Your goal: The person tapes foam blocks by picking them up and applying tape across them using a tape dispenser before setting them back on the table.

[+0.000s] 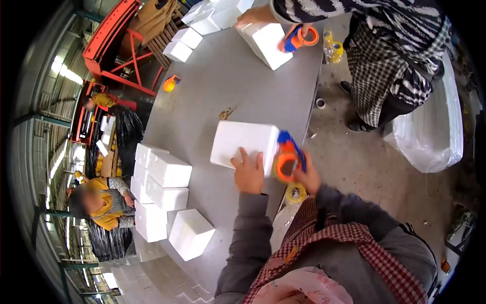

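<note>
A white foam box lies on the grey table in front of me. My left hand rests on it with fingers spread, the tips pressing its surface. In my right hand is an orange and blue tape dispenser, gripped by its handle. Its blue head is at the right end of the box; whether tape sticks there I cannot make out. Just below the dispenser, a roll of clear tape sits by the table's edge.
White boxes are stacked at the table's left side, more at the far end. Across the table a co-worker's hand holds another dispenser against a box. A third dispenser lies far left. Another person sits beyond the stack.
</note>
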`<state>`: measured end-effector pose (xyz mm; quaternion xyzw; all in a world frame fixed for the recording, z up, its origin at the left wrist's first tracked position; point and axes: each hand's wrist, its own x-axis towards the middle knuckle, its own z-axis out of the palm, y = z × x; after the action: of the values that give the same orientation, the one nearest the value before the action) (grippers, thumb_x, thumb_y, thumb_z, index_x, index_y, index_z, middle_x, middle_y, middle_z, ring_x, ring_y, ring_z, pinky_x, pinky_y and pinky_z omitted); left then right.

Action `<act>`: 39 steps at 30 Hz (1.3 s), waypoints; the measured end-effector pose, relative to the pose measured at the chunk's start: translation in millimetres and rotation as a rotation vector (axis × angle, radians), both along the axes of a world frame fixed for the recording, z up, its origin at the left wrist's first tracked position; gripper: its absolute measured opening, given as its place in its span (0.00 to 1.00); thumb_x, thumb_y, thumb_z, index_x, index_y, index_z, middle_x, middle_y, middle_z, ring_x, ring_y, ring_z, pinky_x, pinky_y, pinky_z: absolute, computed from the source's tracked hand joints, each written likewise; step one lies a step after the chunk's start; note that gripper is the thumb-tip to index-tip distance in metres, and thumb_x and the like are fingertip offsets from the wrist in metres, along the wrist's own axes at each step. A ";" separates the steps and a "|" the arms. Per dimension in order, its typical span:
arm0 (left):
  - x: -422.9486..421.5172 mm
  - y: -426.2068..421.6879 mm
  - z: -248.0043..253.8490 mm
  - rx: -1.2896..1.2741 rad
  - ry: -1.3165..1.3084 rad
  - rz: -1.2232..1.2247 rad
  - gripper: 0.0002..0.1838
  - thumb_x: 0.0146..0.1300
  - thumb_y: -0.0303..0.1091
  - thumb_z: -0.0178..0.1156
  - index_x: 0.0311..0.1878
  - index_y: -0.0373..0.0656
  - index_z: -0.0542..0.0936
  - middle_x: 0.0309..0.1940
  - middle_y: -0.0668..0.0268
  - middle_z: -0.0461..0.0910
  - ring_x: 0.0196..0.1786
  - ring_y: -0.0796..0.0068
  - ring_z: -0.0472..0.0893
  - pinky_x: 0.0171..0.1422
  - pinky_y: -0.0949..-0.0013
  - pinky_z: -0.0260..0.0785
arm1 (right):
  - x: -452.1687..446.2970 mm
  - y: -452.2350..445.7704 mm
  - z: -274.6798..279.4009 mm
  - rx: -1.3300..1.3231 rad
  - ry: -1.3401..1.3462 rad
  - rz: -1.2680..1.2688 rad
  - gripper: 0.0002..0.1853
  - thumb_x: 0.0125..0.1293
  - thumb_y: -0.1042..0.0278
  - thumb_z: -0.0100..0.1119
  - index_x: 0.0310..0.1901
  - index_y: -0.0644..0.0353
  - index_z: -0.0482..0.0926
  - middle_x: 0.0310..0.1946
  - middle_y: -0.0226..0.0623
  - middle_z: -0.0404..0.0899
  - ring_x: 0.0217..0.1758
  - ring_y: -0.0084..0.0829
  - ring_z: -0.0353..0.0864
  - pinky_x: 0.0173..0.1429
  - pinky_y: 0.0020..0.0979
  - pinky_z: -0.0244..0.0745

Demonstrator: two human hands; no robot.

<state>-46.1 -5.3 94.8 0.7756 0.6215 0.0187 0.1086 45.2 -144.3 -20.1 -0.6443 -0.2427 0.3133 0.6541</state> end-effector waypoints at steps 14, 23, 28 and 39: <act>3.2 29.9 -40.3 0.358 -0.110 -0.419 0.26 0.63 0.48 0.48 0.65 0.57 0.63 0.65 0.63 0.59 0.68 0.53 0.54 0.69 0.43 0.37 | 14.0 -21.4 46.7 -0.395 -0.435 1.015 0.35 0.49 0.76 0.57 0.62 0.49 0.62 0.49 0.45 0.69 0.50 0.45 0.72 0.54 0.36 0.67; -52.3 -2.9 33.3 -1.096 -1.460 0.180 0.14 0.68 0.41 0.46 0.47 0.42 0.70 0.43 0.67 0.74 0.49 0.72 0.72 0.55 0.70 0.63 | 45.8 -2.0 153.9 0.009 -0.957 0.601 0.31 0.42 0.69 0.69 0.53 0.41 0.74 0.42 0.47 0.71 0.40 0.47 0.74 0.43 0.38 0.73; -63.1 23.8 16.0 -1.422 -1.771 0.523 0.14 0.68 0.43 0.46 0.38 0.42 0.71 0.33 0.73 0.74 0.35 0.84 0.74 0.40 0.80 0.67 | 31.8 47.6 150.1 0.073 -1.044 0.701 0.32 0.41 0.72 0.67 0.54 0.40 0.74 0.42 0.46 0.70 0.41 0.46 0.74 0.42 0.38 0.73; -122.7 -37.0 -43.2 -0.564 -1.584 0.222 0.09 0.65 0.35 0.53 0.29 0.43 0.70 0.23 0.74 0.69 0.28 0.87 0.66 0.34 0.82 0.58 | 36.9 -31.9 213.5 -0.213 -0.910 0.949 0.34 0.37 0.80 0.65 0.53 0.48 0.75 0.37 0.47 0.70 0.36 0.44 0.73 0.36 0.35 0.72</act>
<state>-168.8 -42.3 51.6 0.4118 0.4159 0.4111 0.6989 82.1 -176.1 193.4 -0.5966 -0.7195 0.2866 0.2103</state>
